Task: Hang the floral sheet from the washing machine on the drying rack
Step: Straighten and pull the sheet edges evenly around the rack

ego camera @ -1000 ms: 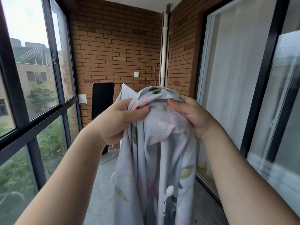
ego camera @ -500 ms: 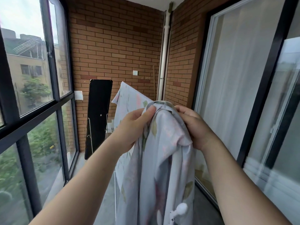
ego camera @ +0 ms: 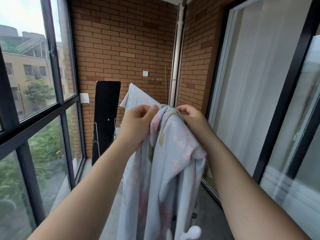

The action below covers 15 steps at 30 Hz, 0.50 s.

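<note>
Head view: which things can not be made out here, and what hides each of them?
1. Drying rack, head view: hidden behind the floral sheet; a white knob shows at the bottom.
2. Sheet's lower end: cut off by the bottom edge.
3. Black panel: its lower right corner is behind the left forearm.
4. White wall plate: too small to tell socket or switch.

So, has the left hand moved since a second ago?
Yes, slightly right: the left hand covered the black panel's right edge then, now sits clear of it, pinching the floral sheet.
</note>
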Each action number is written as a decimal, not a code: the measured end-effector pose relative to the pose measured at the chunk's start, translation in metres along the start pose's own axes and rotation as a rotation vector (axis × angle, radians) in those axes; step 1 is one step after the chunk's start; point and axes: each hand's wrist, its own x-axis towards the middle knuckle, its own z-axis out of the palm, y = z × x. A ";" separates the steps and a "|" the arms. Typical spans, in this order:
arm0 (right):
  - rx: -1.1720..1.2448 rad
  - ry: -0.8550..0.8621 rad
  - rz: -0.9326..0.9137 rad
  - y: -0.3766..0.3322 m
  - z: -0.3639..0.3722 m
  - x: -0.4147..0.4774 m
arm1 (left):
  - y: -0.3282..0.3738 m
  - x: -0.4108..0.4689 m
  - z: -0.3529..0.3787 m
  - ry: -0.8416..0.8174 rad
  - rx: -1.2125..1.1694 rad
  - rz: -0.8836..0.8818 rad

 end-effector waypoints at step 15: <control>-0.034 0.201 -0.393 0.020 0.020 0.004 | -0.007 0.015 -0.016 0.166 0.532 0.565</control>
